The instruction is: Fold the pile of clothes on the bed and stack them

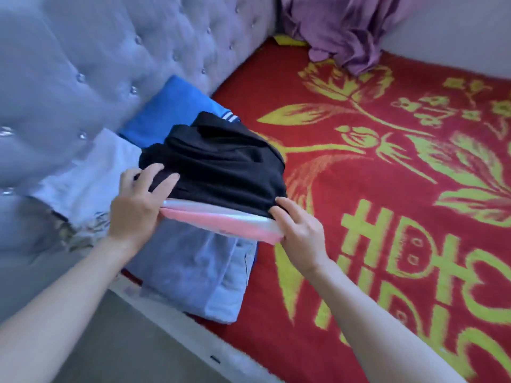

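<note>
Red blanket [359, 189] covering the bed; at its near edge, folded pale-blue garment [193, 272]; just above it, folded black garment [221, 161] lying on pink garment [221, 221], their left end gripped by left hand [135, 205], right end by right hand [298, 228].

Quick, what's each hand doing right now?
Left hand: holding the left end of the folded black garment and the pink garment under it.
Right hand: holding their right end.

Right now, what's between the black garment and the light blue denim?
A flat pink-and-white layer, seen in the head view: black garment on top, light blue denim below. The left hand and right hand hold its ends.
</note>
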A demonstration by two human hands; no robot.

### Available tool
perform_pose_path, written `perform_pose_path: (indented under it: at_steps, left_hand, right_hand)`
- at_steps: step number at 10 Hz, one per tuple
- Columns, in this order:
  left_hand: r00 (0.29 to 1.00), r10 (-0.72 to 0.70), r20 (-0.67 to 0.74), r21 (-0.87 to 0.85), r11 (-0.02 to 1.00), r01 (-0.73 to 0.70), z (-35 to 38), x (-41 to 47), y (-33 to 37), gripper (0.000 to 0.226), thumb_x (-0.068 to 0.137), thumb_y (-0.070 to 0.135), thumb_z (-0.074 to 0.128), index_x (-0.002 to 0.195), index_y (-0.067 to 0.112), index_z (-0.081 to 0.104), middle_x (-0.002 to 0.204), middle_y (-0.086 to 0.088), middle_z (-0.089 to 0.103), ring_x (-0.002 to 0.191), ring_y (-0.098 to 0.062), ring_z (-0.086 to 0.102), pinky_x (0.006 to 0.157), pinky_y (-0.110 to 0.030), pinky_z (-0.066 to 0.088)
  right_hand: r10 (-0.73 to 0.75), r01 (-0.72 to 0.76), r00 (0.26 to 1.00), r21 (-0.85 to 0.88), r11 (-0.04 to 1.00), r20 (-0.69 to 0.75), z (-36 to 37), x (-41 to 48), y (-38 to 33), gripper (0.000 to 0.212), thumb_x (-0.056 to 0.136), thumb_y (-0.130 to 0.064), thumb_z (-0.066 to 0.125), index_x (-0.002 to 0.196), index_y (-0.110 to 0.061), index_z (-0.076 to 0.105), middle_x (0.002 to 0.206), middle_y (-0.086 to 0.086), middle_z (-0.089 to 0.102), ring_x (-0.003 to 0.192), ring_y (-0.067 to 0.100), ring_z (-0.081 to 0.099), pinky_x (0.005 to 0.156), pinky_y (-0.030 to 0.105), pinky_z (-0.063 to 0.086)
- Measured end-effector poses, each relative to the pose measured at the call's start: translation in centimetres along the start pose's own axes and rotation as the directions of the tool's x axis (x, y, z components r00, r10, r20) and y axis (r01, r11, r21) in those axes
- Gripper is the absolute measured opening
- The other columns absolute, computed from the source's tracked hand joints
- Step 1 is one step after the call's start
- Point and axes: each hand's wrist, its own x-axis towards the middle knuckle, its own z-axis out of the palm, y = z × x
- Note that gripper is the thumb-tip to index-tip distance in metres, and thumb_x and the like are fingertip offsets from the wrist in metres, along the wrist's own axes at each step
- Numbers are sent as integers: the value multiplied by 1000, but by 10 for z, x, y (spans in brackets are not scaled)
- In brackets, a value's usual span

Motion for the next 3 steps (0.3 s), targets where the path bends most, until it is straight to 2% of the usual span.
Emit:
perform_pose_path:
  at_steps: [1,2,3]
  left_hand:
    - [965,-6,262,193,980,-46,-9,-46,-32,63,65,-11,50,123,14,48,126,-19,51,106,-42,43,65,-58,52]
    - [469,-255,846,339,935,-103,-14,-91,-42,81,84,15,55,149,34,9,158,-4,6,143,-35,6,111,-61,14]
    - [274,-269,923,302,950,-85,-22,-107,-32,73,92,32,45,149,36,-1,157,-4,-12,144,-29,-10,114,-51,2]
  right_hand:
    - [-56,69,969,-46,997,242,37,-23,-43,21,61,-8,49,74,-13,65,76,5,63,60,23,61,47,23,43]
    - [-122,202,767,-56,978,630,55,-64,-71,43,37,-23,79,79,-27,70,74,-3,62,61,16,62,48,18,44]
    - [-166,247,684,-12,969,710,43,-67,-67,63,30,-35,83,92,-33,72,87,-3,68,74,14,67,58,18,51]
